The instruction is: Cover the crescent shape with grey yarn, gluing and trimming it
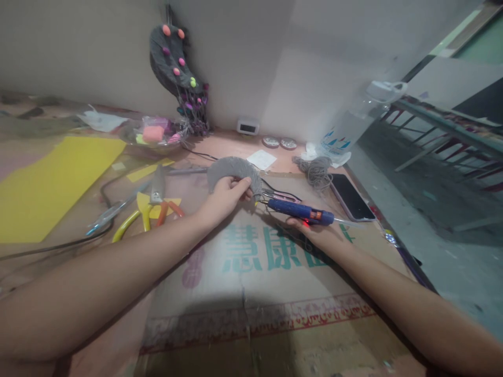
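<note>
My left hand (231, 195) grips the inner edge of a grey, yarn-wrapped crescent (231, 166), thumb and fingers closed on it. In my right hand (304, 229) is a blue hot glue gun (298, 210), with a clear glue stick poking out of its back end and a small red light glowing below. Its nozzle points left and is at the crescent's lower right end; whether it touches cannot be made out. Behind the glue gun lie small scissors (281, 196), partly hidden. Printed cardboard (212, 293) lies beneath both hands.
Pliers (151, 209) and a yellow sheet (58, 183) lie left. A bowl (151, 148) of colourful bits stands behind. A decorated crescent (167, 60) hangs on the wall. Grey yarn (316, 172), a phone (352, 197) and a water bottle (349, 123) are right, near the table edge.
</note>
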Action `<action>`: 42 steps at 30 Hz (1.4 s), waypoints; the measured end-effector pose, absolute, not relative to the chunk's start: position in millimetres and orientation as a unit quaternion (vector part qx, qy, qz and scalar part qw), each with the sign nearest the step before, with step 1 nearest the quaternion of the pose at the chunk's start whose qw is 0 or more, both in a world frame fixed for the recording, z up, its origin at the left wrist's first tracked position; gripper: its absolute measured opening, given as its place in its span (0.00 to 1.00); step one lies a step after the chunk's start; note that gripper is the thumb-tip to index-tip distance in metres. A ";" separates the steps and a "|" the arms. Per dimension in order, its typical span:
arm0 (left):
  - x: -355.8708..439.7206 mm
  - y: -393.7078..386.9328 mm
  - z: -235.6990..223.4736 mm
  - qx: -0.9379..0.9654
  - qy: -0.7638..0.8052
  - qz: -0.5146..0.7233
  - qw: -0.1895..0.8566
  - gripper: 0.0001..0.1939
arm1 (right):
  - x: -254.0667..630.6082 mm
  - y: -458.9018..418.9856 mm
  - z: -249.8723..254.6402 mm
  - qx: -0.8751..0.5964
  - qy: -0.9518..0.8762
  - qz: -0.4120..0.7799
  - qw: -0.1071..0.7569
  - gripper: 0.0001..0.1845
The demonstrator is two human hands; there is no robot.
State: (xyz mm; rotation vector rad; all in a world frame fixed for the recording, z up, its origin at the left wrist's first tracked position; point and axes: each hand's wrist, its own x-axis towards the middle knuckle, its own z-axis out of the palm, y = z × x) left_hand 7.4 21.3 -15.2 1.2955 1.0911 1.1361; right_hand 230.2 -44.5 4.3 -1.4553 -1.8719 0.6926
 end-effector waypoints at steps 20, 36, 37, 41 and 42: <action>7.2 19.2 -11.7 0.520 0.444 0.481 0.549 0.14 | 233.1 -42.5 4.2 -0.563 -0.729 0.241 0.305 0.17; 6.7 18.5 -10.1 0.494 0.438 0.506 0.555 0.15 | 240.2 -45.1 3.6 -0.569 -0.723 0.243 0.306 0.14; 6.9 18.5 -10.4 0.496 0.440 0.505 0.553 0.14 | 239.1 -44.9 4.2 -0.566 -0.725 0.246 0.306 0.14; 7.4 20.3 -13.2 0.507 0.441 0.496 0.551 0.15 | 236.6 -43.9 4.9 -0.559 -0.729 0.252 0.305 0.14; 7.4 20.8 -13.7 0.506 0.440 0.495 0.552 0.15 | 236.4 -43.6 4.5 -0.559 -0.729 0.251 0.305 0.15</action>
